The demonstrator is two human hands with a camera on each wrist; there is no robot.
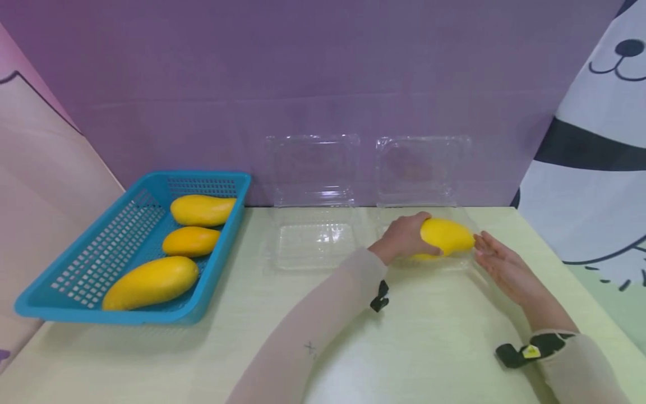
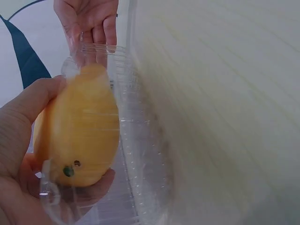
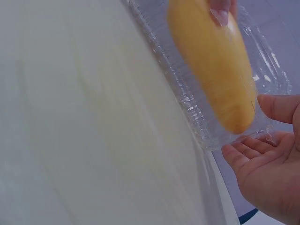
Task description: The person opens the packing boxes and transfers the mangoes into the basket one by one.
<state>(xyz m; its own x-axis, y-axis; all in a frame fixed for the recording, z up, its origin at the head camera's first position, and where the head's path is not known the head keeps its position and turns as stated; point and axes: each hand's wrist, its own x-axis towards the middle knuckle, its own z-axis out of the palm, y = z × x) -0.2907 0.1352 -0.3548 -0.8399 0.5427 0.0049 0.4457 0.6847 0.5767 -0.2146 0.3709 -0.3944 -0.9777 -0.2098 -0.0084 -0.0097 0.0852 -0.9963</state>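
My left hand [image 1: 404, 238] grips a yellow mango [image 1: 447, 235], thumb on the near side and fingers over the far side. The fruit lies lengthwise in or just over the base of the right clear plastic clamshell box [image 1: 424, 168], whose lid stands up against the wall. By the mango's right tip is my right hand [image 1: 507, 272], palm turned up. In the right wrist view its thumb and loosely bent fingers are at the box's end [image 3: 265, 129]; whether they touch the plastic is unclear. The left wrist view shows the mango's stem end through the box wall.
A second clear clamshell box [image 1: 315, 244] stands opened to the left, its lid upright against the purple wall [image 1: 323, 67]. Farther left, a blue plastic basket [image 1: 126, 317] holds three yellow mangoes [image 1: 151, 282]. All stand on a pale wood-grain table [image 1: 429, 336].
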